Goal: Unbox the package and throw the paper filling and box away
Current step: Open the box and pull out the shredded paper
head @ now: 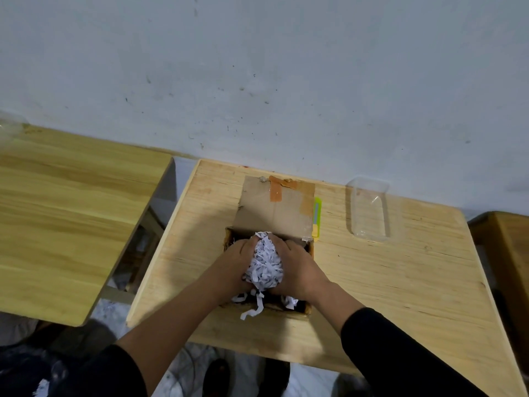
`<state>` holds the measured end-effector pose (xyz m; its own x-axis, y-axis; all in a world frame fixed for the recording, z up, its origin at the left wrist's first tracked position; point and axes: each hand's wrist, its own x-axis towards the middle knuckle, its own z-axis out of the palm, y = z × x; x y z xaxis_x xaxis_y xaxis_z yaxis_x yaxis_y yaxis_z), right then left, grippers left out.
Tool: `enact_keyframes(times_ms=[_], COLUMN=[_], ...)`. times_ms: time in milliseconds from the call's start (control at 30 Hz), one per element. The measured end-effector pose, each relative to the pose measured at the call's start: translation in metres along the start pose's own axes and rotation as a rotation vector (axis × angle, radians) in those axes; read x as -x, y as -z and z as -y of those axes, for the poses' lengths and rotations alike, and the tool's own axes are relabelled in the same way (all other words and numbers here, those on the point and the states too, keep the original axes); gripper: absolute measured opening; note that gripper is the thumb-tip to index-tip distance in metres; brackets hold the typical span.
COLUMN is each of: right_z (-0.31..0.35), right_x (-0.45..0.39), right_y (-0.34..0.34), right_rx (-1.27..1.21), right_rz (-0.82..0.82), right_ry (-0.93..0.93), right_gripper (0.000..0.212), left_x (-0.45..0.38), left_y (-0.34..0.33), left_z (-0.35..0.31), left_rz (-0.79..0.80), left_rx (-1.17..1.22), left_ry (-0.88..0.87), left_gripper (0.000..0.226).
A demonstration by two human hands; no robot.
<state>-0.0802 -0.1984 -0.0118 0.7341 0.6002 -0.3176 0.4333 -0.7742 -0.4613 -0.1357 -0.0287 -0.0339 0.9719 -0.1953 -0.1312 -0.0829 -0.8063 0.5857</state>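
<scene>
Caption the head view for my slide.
Both hands scoop shredded paper from an open cardboard box on a wooden table.

A scuffed pale wall (286,67) fills twelve o'clock above a light wooden table (400,267) at centre, a second table (65,224) at nine o'clock, a brown stool (509,253) at three, pale floor (189,376) at six.

A light wooden surface (372,282) stands against a pale wall. An open cardboard box (274,213) sits on it near the back, with its flap leaning toward the wall. A yellow and green cutter (316,219) lies flat just beside the box on the right. Farther right, well apart from the box, a clear plastic tub (369,209) rests on the wood. Another wooden surface (65,219) stands to the left, across a gap.
</scene>
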Motion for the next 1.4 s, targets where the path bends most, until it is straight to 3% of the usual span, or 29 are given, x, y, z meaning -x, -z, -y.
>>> enact_keyframes(times_ms=[300,533,867,1133,1400], right_z=[0.003,0.005,0.02,0.038,-0.017], right_x=[0.013,0.016,0.026,0.081,0.14], right_y=[-0.005,-0.01,0.031,0.109,0.153], right_rx=[-0.107,-0.209,-0.08,-0.044,0.044], right_rz=[-0.063,-0.153,-0.199,-0.426,-0.505], right_ry=[0.024,0.046,0.002,-0.001,-0.07], right_gripper=[0.106,0.088,0.099,0.089,0.091], left_x=[0.008,0.015,0.004,-0.026,-0.056], left_y=[0.002,0.008,0.045,0.087,0.061], left_z=[-0.003,-0.006,-0.028,-0.09,-0.176], left_rz=[0.01,-0.006,-0.038,0.0,0.019], left_rx=[0.038,0.073,0.14,0.075,0.097], left_ry=[-0.023,-0.049,-0.127,-0.289,-0.353], left_gripper=[0.104,0.102,0.104,0.102,0.103])
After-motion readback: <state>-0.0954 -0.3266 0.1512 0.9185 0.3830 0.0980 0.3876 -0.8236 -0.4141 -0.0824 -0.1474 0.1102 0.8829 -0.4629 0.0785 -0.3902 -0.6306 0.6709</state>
